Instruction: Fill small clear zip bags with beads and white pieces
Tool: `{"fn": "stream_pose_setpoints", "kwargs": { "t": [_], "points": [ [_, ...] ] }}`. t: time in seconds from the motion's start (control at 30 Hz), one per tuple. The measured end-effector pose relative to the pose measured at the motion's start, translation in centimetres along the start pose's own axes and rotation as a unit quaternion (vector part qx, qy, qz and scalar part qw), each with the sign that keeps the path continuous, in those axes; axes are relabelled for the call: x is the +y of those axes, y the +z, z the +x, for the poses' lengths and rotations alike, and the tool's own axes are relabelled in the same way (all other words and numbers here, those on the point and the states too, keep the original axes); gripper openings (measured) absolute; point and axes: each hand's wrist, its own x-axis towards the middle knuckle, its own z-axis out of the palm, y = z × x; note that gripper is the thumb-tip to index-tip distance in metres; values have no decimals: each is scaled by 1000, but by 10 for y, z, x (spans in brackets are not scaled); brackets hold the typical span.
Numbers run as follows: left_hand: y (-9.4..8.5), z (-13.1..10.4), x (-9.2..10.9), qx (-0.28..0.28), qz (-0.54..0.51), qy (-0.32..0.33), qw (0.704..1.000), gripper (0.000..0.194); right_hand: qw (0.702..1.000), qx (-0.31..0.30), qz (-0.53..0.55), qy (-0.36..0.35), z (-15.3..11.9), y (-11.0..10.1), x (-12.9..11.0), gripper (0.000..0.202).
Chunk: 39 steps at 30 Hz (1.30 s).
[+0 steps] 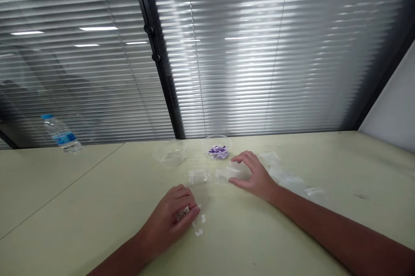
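Observation:
My left hand (175, 215) rests on the table with its fingers curled around a cluster of small pale pieces (182, 213). A few similar white pieces (199, 233) lie loose beside its fingertips. My right hand (253, 174) has thumb and fingers apart in a wide C shape, with nothing visible between them. Its fingertips are close to a small clear plastic bag (222, 176); whether they touch it I cannot tell. Another small clear bag (198, 176) lies to the left of that one, between the two hands.
Behind the bags stand a clear round bowl (170, 155) and a second clear bowl (218, 140) holding purple and white pieces. More clear bags (285, 177) are spread beyond my right forearm. A water bottle (61, 134) stands tilted in view at far left, near the window blinds (233, 73).

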Motion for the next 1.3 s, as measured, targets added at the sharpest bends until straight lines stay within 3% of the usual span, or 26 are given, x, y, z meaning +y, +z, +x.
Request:
{"fn": "stream_pose_setpoints", "kwargs": {
  "t": [0.1, 0.27, 0.43, 0.5, 0.6, 0.73, 1.07, 1.2, 1.3],
  "points": [
    [-1, 0, -3, 6, 6, 5, 1000, 33, 996, -39, -83, -19, -4, -12, 16, 44],
    [-3, 0, -6, 12, 14, 11, 1000, 34, 981, -95, -167, -20, -14, -31, 15, 56],
    [-3, 1, -10, 15, 17, 20, 1000, 34, 964, -68, -256, 16, -28, -77, 19, 34],
    [-2, 1, -13, 16, 13, 20, 1000, 34, 953, -87, -289, 35, -41, -97, 24, 34],
    [-1, 1, -16, 15, 10, 16, 1000, 34, 945, -164, -273, 76, -65, -117, 29, 42],
    [-2, 2, -16, 17, 5, 10, 1000, 34, 945, -190, -219, 152, -79, -125, 27, 49],
    [-3, 3, -15, 21, -6, 5, 1000, 37, 961, -132, -178, 168, -72, -130, 35, 29],
    [-3, 3, -18, 15, -6, -2, 1000, 37, 958, -45, -230, 167, -69, -141, 40, 34],
    [-1, 2, -13, 25, -13, 15, 999, 33, 950, 44, -266, 158, -60, -142, 22, 36]
  ]
}}
